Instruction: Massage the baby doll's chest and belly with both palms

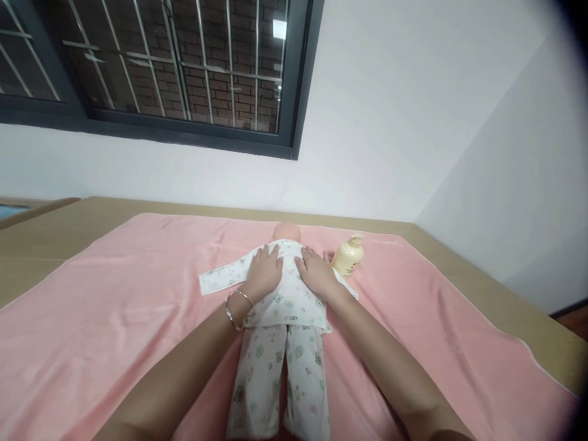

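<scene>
A baby doll (287, 231) lies on a pink blanket, its bald head away from me. It wears a white printed top (289, 300) and matching trousers (261, 373). My left hand (265, 269) rests flat on the left side of the top, fingers stretched out; a silver bangle (231, 312) circles that wrist. On the right side of the top lies my right hand (316, 272), also flat with fingers extended. The left sleeve (225, 277) spreads out sideways, while my right hand and arm partly hide the other sleeve.
A pale yellow pump bottle (349, 256) stands slightly tilted just right of my right hand. The pink blanket (138, 294) covers most of a wooden surface (496, 300). White walls (367, 122) and a barred window (184, 67) are behind it.
</scene>
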`<state>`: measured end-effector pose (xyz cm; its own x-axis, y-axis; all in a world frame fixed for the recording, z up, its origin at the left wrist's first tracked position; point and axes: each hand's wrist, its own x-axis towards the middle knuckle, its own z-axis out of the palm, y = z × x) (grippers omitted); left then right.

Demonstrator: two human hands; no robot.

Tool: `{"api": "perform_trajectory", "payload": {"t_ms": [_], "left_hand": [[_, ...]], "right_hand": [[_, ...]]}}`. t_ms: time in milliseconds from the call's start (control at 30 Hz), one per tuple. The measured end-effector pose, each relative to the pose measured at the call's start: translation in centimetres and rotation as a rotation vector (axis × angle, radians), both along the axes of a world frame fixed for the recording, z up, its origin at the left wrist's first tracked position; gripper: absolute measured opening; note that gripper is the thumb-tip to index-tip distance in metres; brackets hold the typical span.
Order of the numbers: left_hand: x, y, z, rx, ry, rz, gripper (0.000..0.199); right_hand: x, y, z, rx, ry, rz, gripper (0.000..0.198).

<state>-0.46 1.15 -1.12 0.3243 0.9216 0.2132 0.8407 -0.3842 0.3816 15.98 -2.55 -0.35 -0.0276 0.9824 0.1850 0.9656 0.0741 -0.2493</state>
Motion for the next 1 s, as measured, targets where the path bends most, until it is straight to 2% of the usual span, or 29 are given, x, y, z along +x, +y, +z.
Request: {"api": "perform_trajectory", "payload": {"t_ms": [133, 233, 300, 400, 500, 600, 800, 1000], "left_hand": [[0.6, -2.7, 1.5, 0.012, 0.091, -0.035, 0.051], [0.6, -2.9, 2.2, 0.107, 0.085, -0.118, 0.040], [0.6, -2.1, 2.1, 0.140, 0.055, -0.145, 0.040], [0.3, -0.5, 1.4, 0.072, 0.038, -0.126, 0.048], [-0.1, 0.7, 0.5, -0.004, 0.025, -0.083, 0.061], [-0.4, 1.5, -0.2, -0.029, -0.011, -0.056, 0.072], [-0.5, 2.1, -1.1, 0.083, -0.062, -0.088, 0.062], [-0.6, 2.3, -1.3, 0.095, -0.063, -0.071, 0.064]], "right_hand": [[-1.8, -2.9, 2.5, -0.031, -0.110, 0.058, 0.048], [-2.3, -3.5, 3.1, -0.009, -0.093, 0.071, 0.039], [-2.0, -2.7, 2.6, 0.029, -0.036, 0.055, 0.040], [-1.2, -0.7, 0.9, 0.072, 0.061, -0.006, 0.047], [-0.5, 0.9, -0.9, 0.039, 0.100, -0.095, 0.059], [-0.1, 1.3, -1.9, 0.027, 0.104, -0.095, 0.067], [-0.1, 1.0, -2.1, 0.056, 0.099, -0.089, 0.065], [0.0, 1.0, -1.9, 0.100, 0.107, -0.070, 0.058]]}}
